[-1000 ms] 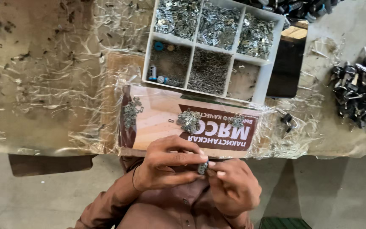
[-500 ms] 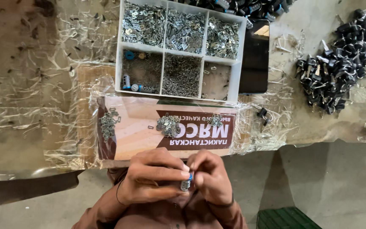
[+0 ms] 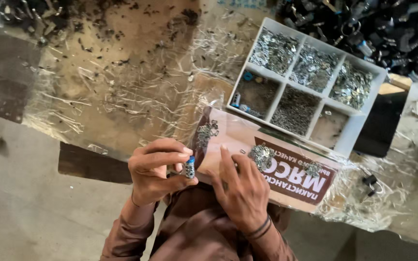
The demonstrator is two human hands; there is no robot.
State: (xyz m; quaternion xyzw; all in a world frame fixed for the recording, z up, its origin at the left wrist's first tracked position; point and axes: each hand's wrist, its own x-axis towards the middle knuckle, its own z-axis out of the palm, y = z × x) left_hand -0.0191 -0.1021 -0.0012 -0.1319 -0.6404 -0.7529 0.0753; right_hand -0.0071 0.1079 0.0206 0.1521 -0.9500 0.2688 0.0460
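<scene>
Left hand point(image 3: 158, 169) has its fingers pinching a small blue-capped metal cylinder point(image 3: 190, 167) upright, just left of the printed cardboard sheet point(image 3: 267, 162). Right hand point(image 3: 240, 186) rests on that sheet beside it, fingers loosely spread, holding nothing.

Your hands have come apart: your left hand point(image 3: 158, 169) now pinches the small blue-capped metal cylinder point(image 3: 189, 167) alone, while your right hand point(image 3: 240, 191) has let go and spread over the near edge of the cardboard sheet point(image 3: 233, 133), fingers towards the loose metal pieces point(image 3: 262, 155)
</scene>
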